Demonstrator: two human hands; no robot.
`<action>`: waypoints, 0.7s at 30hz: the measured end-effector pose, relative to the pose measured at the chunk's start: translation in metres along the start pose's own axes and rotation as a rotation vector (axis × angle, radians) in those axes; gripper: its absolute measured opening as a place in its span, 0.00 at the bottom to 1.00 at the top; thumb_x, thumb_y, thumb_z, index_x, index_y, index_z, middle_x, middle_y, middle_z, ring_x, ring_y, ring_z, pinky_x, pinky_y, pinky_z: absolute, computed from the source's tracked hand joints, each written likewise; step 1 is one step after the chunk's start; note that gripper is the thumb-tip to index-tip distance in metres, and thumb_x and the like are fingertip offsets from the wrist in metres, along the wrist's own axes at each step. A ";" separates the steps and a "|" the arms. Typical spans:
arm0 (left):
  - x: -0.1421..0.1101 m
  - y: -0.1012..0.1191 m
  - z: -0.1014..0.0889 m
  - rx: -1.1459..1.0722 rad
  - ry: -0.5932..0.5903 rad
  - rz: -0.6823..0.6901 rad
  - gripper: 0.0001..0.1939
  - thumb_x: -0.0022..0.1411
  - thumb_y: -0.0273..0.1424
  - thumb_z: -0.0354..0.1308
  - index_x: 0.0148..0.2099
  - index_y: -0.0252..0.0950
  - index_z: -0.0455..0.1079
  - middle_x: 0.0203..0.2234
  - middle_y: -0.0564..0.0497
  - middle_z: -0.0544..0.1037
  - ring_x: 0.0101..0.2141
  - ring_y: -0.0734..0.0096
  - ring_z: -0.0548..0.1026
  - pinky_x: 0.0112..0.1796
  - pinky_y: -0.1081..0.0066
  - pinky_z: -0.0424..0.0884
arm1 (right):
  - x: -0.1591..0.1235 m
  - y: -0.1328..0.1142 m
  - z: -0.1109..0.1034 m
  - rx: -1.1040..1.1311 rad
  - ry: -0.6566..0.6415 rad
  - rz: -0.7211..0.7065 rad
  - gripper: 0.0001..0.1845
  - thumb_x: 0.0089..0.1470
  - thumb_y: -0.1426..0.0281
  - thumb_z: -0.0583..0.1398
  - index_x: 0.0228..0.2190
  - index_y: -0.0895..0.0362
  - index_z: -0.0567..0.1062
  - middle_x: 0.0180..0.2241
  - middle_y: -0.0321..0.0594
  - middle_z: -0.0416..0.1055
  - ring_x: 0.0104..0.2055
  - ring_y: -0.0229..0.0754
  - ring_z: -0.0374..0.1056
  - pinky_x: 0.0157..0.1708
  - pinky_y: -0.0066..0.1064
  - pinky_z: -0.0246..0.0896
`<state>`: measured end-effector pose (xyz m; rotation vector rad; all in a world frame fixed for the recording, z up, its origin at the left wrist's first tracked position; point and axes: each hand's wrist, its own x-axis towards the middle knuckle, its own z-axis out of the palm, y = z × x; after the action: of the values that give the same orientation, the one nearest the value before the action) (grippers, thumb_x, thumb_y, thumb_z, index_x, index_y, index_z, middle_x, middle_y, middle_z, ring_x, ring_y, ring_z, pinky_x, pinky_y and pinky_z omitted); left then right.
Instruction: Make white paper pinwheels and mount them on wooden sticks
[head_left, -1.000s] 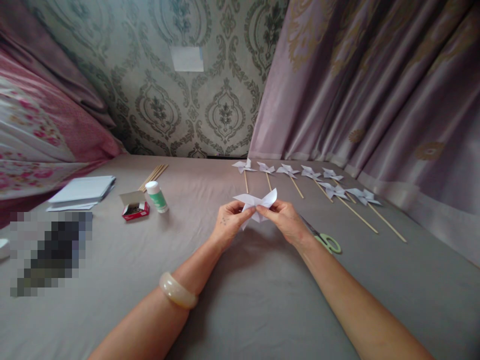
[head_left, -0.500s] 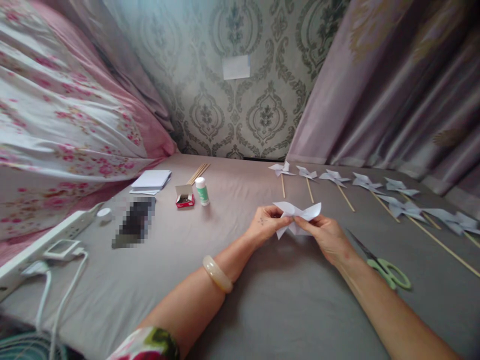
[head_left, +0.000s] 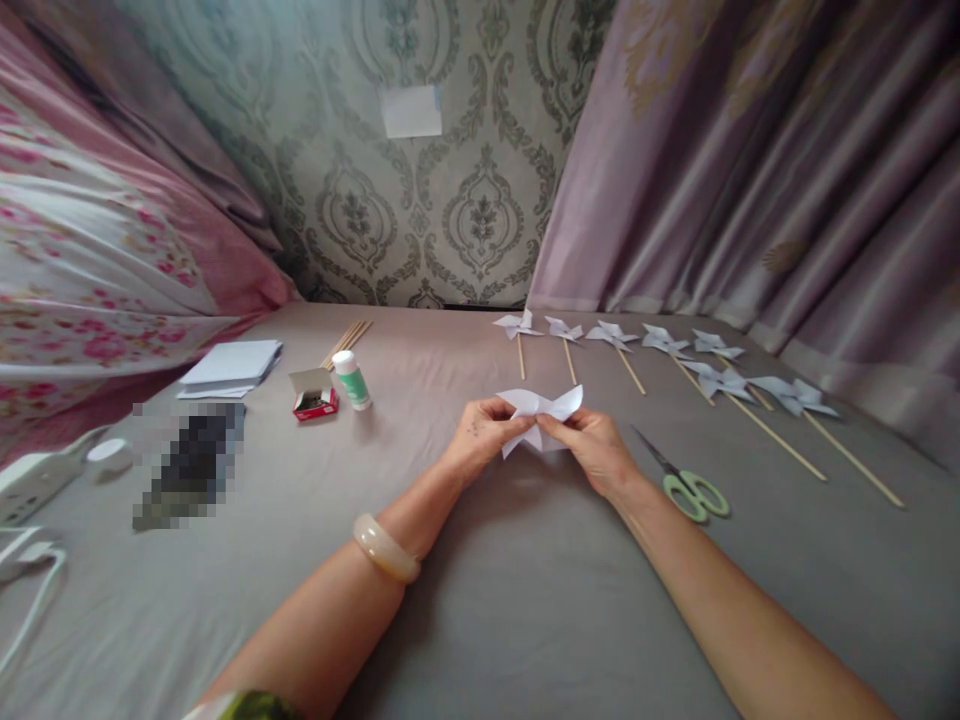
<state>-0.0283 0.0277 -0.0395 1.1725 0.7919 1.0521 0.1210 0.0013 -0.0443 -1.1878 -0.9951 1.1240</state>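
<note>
A person is holding a white paper pinwheel (head_left: pixel 561 404) with both hands, near the middle of the grey cloth (head_left: pixel 487 600). The left hand (head_left: pixel 480 438) is pinching its left side, thumb lying toward the centre and the other fingers curling behind the paper. The right hand (head_left: pixel 600 455) is gripping the right side in the same way, and the two thumb tips are nearly meeting at the middle. The folded blades are spreading upward and downward around the thumbs; whether the paper is touching the cloth cannot be told. A pale bangle (head_left: pixel 386 550) is circling the left forearm.

Just right of the right hand, scissors (head_left: pixel 679 475) with green handles are lying with their blades pointing far and left. Farther off to the right, seven finished pinwheels (head_left: pixel 720 381) on wooden sticks are resting on the cloth, most of them in a row.

On the far left, a white-capped glue stick (head_left: pixel 352 382) is standing upright beside an open red box (head_left: pixel 319 408), with loose wooden sticks (head_left: pixel 349 342) lying behind them. A stack of paper (head_left: pixel 230 365) is lying farther left, and a dark, pixelated object (head_left: pixel 191 455) is lying nearer, right of a white power strip (head_left: pixel 34 485).
</note>
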 end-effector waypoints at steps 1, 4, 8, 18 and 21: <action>0.001 0.000 0.000 -0.002 0.004 -0.010 0.14 0.40 0.36 0.70 0.27 0.31 0.76 0.22 0.49 0.77 0.24 0.74 0.70 0.29 0.73 0.64 | 0.000 -0.001 0.000 0.004 -0.006 -0.003 0.19 0.28 0.61 0.72 0.24 0.58 0.80 0.26 0.39 0.78 0.31 0.43 0.71 0.39 0.36 0.63; 0.004 -0.002 0.000 -0.035 0.017 -0.046 0.15 0.40 0.37 0.69 0.29 0.31 0.77 0.23 0.49 0.77 0.24 0.73 0.70 0.28 0.73 0.63 | 0.000 -0.005 0.000 0.034 -0.005 0.022 0.18 0.31 0.60 0.71 0.26 0.58 0.80 0.26 0.39 0.78 0.31 0.44 0.72 0.39 0.36 0.63; 0.009 -0.006 -0.002 -0.090 0.036 -0.073 0.14 0.40 0.36 0.69 0.30 0.32 0.77 0.25 0.48 0.77 0.26 0.73 0.70 0.30 0.73 0.63 | -0.002 -0.008 0.000 0.095 -0.018 0.064 0.18 0.32 0.61 0.71 0.28 0.58 0.80 0.27 0.39 0.78 0.31 0.43 0.72 0.40 0.36 0.63; 0.006 0.000 0.000 -0.045 0.012 -0.055 0.20 0.37 0.32 0.70 0.36 0.32 0.75 0.27 0.51 0.77 0.27 0.74 0.70 0.32 0.73 0.63 | 0.001 -0.001 0.003 0.148 0.037 0.001 0.20 0.30 0.63 0.71 0.30 0.57 0.80 0.32 0.40 0.79 0.36 0.45 0.73 0.42 0.38 0.64; 0.006 0.000 -0.001 -0.027 0.006 -0.032 0.18 0.38 0.32 0.69 0.34 0.32 0.74 0.26 0.51 0.77 0.27 0.74 0.70 0.32 0.74 0.64 | 0.002 0.001 0.004 0.156 0.029 -0.013 0.19 0.30 0.63 0.71 0.29 0.57 0.80 0.32 0.39 0.79 0.35 0.44 0.73 0.42 0.37 0.64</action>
<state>-0.0274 0.0336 -0.0397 1.1304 0.7966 1.0374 0.1174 0.0037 -0.0444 -1.0679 -0.8761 1.1494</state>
